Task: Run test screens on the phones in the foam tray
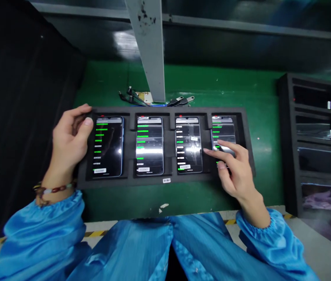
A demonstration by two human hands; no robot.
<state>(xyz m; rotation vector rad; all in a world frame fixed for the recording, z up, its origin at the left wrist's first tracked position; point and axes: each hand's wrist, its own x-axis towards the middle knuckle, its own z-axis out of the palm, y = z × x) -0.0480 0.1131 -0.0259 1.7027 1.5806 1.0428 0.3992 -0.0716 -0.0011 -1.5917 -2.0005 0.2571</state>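
Observation:
A black foam tray (168,177) lies on the green bench and holds several phones side by side, all with lit screens showing green text. My left hand (68,146) grips the tray's left end, with the thumb by the edge of the leftmost phone (108,146). My right hand (232,168) is over the rightmost phone (222,134), fingers spread, with a fingertip touching its screen. The two middle phones (149,145) (188,144) lie untouched between my hands.
A second black foam tray (288,148) with several dark phones stands at the right. Loose cable plugs (179,100) lie behind the tray at the foot of a grey post (150,50). A black wall closes off the left side.

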